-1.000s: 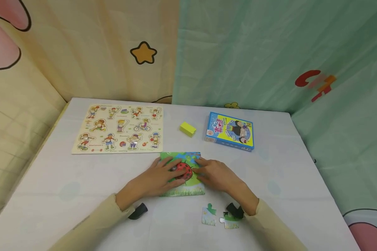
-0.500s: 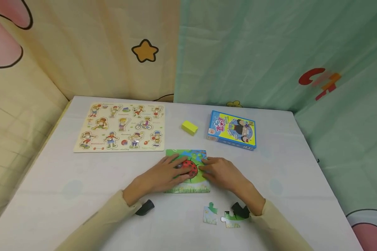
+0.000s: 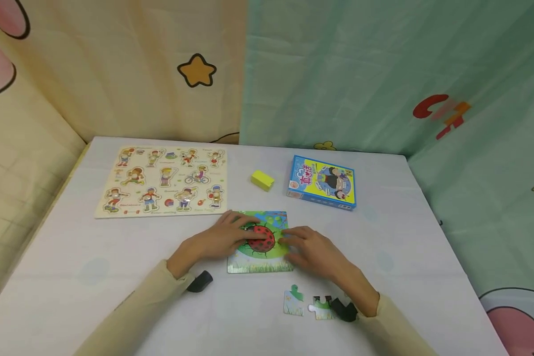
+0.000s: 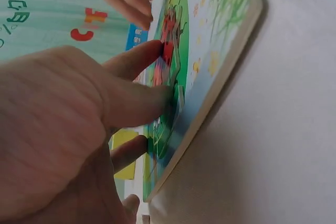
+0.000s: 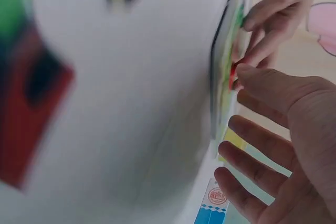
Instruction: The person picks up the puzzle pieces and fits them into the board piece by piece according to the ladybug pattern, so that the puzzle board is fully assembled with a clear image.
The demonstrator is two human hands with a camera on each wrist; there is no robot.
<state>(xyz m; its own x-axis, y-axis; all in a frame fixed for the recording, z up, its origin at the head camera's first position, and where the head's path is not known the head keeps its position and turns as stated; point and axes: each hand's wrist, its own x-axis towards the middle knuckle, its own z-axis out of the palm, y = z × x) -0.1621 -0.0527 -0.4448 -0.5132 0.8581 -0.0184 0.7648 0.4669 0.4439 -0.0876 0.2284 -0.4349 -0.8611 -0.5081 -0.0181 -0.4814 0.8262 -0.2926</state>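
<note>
Now my left hand, uncurled and clasping nothing, has drawn back, baring more of the ladybug puzzle on the table near my relaxed, empty right hand, presumably easing access.

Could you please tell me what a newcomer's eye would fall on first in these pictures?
Most likely the red ladybug puzzle near the middle of the white table, with the left hand touching it and the right hand at its right edge. Behind it, the bright yellow block stands out, with the blue-and-yellow box to its right.
</note>
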